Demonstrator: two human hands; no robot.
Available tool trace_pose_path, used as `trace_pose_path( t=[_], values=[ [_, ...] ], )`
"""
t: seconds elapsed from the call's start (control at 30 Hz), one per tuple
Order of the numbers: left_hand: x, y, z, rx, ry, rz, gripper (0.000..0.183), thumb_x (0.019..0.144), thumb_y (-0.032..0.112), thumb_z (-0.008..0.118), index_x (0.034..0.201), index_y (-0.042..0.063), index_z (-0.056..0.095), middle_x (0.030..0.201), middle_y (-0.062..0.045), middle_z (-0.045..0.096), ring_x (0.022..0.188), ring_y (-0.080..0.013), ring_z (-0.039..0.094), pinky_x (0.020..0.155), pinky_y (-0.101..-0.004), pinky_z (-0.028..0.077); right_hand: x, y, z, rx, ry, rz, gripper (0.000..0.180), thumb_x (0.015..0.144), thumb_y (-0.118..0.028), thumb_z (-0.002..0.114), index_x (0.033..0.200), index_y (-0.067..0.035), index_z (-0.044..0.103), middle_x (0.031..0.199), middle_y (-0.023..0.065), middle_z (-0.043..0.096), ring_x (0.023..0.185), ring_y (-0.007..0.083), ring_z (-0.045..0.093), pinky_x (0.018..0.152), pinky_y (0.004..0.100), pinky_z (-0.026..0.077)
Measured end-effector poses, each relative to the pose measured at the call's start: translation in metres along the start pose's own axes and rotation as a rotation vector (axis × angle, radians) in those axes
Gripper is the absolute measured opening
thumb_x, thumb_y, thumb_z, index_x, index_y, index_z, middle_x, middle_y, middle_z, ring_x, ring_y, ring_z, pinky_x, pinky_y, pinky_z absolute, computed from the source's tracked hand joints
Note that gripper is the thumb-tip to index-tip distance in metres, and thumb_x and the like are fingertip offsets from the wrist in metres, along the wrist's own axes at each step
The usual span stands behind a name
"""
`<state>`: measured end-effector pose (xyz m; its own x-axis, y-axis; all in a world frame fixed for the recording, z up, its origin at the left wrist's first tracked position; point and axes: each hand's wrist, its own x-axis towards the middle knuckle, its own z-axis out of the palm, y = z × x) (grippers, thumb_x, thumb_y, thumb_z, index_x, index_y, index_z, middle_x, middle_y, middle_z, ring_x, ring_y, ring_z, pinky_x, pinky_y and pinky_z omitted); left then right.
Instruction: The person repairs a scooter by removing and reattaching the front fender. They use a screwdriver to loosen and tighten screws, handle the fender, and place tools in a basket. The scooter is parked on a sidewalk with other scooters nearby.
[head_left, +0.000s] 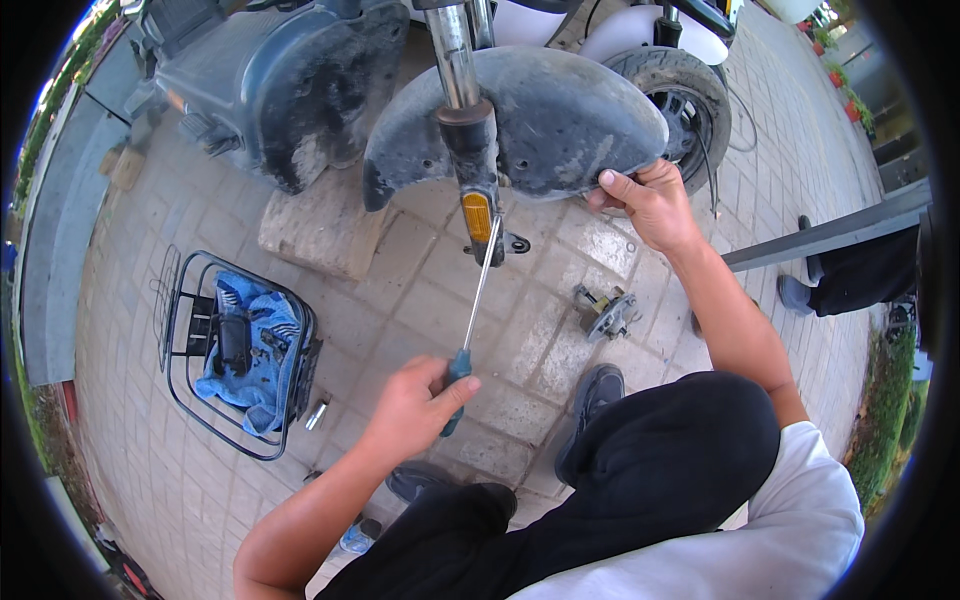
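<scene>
My left hand (421, 405) is closed around the teal handle of a screwdriver (477, 304). Its long metal shaft points up and away from me, and the tip meets the lower end of a fork leg (470, 142) beside the amber reflector (477, 216). Whether the tip sits on a screw is too small to tell. With thumb and fingers, my right hand (651, 201) pinches the lower right edge of a scuffed dark front fender (559, 112), which spans both sides of the fork leg. No wheel is seen under the fender.
A brake or hub assembly (606, 311) lies on the paving (420, 300). At left, a wire basket (281, 450) holds a blue cloth (259, 401); a metal socket (317, 415) lies beside it. A concrete block (322, 225), another scooter's wheel (716, 127) and a bystander's legs (862, 262) are around.
</scene>
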<state>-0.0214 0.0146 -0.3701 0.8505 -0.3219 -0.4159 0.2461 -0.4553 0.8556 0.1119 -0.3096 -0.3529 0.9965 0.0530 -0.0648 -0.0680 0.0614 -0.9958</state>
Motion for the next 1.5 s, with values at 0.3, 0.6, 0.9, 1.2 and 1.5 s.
trace_pose_path(
  t=[0.3, 0.6, 0.9, 1.2, 1.5],
  values=[
    [0.003, 0.0, 0.0, 0.02, -0.007, 0.005, 0.031, 0.086, 0.026, 0.071, 0.077, -0.002, 0.059, 0.069, -0.003, 0.044, 0.062, -0.0112, 0.041, 0.057, -0.0285, 0.038, 0.002, -0.005, -0.001, -0.082, -0.009, -0.017, 0.012, 0.088, -0.008, 0.066, 0.097, 0.0, 0.065, 0.088, 0.009, 0.069, 0.073, 0.0159, 0.066, 0.066, 0.0297, 0.054],
    [0.001, 0.001, -0.009, -0.128, 0.018, -0.069, 0.029, 0.086, 0.025, 0.072, 0.081, -0.001, 0.061, 0.07, 0.0, 0.049, 0.064, -0.0075, 0.043, 0.058, -0.0256, 0.038, -0.021, -0.028, 0.0, -0.293, 0.057, 0.294, 0.028, 0.091, -0.024, 0.065, 0.099, 0.003, 0.065, 0.084, 0.009, 0.067, 0.069, 0.0144, 0.065, 0.062, 0.0283, 0.054],
    [0.0, -0.015, -0.031, -0.112, 0.099, -0.096, 0.035, 0.084, 0.03, 0.071, 0.079, -0.004, 0.061, 0.066, -0.006, 0.052, 0.063, -0.0133, 0.048, 0.059, -0.0305, 0.042, -0.044, 0.02, 0.164, 0.053, -0.284, 0.465, 0.039, 0.095, -0.036, 0.058, 0.093, 0.003, 0.062, 0.069, 0.0053, 0.06, 0.055, 0.0106, 0.057, 0.049, 0.0262, 0.047],
    [0.009, -0.007, -0.065, -0.002, 0.209, -0.142, 0.035, 0.081, 0.027, 0.072, 0.074, -0.004, 0.057, 0.064, -0.003, 0.048, 0.061, -0.0109, 0.04, 0.054, -0.03, 0.035, -0.028, 0.057, 0.231, 0.607, 0.064, 0.305, 0.032, 0.098, -0.027, 0.054, 0.077, -0.003, 0.058, 0.065, 0.0042, 0.058, 0.045, 0.0075, 0.046, 0.042, 0.0244, 0.037],
    [0.002, -0.006, -0.075, -0.088, 0.198, -0.162, 0.03, 0.085, 0.026, 0.068, 0.087, -0.004, 0.066, 0.07, -0.001, 0.054, 0.066, -0.0083, 0.046, 0.059, -0.026, 0.037, -0.023, 0.057, 0.229, 0.675, 0.064, 0.31, 0.033, 0.098, -0.028, 0.054, 0.079, -0.002, 0.058, 0.066, 0.0053, 0.059, 0.045, 0.0079, 0.046, 0.043, 0.0254, 0.038]
  ],
)
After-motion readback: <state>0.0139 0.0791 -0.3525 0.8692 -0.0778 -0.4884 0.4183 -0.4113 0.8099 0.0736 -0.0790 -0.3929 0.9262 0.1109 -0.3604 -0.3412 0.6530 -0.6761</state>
